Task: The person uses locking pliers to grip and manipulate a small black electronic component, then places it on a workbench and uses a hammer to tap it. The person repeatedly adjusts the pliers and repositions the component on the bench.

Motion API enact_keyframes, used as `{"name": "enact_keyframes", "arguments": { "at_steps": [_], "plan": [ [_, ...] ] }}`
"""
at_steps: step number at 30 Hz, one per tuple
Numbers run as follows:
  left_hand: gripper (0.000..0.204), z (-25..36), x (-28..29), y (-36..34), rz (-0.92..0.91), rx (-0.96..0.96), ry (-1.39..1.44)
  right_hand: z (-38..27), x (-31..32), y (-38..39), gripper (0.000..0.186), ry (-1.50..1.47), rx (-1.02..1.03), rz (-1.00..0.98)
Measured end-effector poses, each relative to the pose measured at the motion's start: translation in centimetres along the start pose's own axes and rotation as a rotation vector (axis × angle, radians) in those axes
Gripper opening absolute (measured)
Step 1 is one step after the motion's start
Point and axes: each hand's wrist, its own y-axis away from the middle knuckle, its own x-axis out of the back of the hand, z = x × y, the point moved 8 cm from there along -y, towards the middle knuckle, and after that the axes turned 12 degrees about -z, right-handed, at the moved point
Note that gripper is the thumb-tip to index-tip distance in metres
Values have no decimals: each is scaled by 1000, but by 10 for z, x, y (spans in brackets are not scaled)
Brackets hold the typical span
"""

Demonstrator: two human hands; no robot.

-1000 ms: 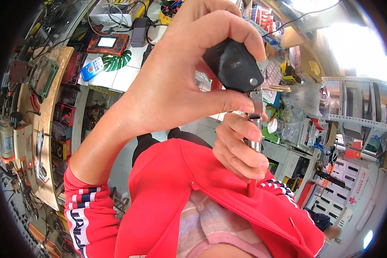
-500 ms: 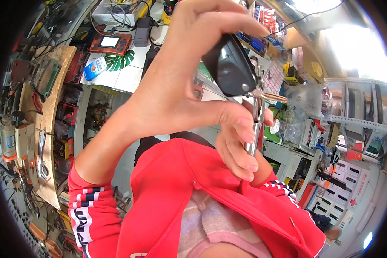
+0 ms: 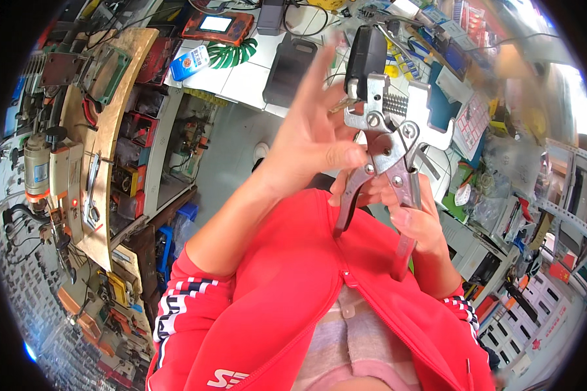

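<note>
Cluttered workshop bkgd; right hand (image 3: 419, 218) fingers gripping pliers (image 3: 379, 140) clamping black key fob (image 3: 365, 52); left hand (image 3: 316, 140) fingers open.

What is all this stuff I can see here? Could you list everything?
Pliers-like tool: one, silver metal with dark red handles, held up at centre.
Black fob: one, black, clamped at the tool's top end.
White table: one, behind the hands.
Handheld device: one, orange-red with a lit screen, on the table's far side.
Black case: one, on the table.
Wooden bench: one, brown, at left, carrying small machines.
Red jacket: one, worn by the person.
Left hand: open, fingers spread, touching the tool.
Right hand: gripping the handles.
</note>
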Motion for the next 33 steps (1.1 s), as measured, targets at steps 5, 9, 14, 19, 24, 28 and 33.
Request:
{"name": "enact_keyframes", "arguments": {
  "at_steps": [5, 9, 14, 19, 24, 28, 33],
  "plan": [
    [70, -35, 0, 19, -47, 350, 7, 8, 21, -6, 60, 93, -4, 16],
    [66, -54, 3, 10, -81, 507, 63, 14, 30, -8, 57, 68, 35, 32],
    [83, -52, 13, -2, -130, 471, 197, 17, 32, -7, 60, -52, 51, 37],
    [94, -36, 32, -11, -46, 245, -186, 19, 43, -2, 42, 71, 68, 193],
    [104, -77, 21, 30, 65, 570, -72, 38, 63, -5, 30, 176, 34, 409],
    [112, -95, -3, 53, -84, 675, -340, 34, 82, -6, 26, 232, 158, 589],
    [112, -91, -10, 34, -178, 541, -732, 20, 94, -9, 55, 239, 138, 527]
  ]
}}
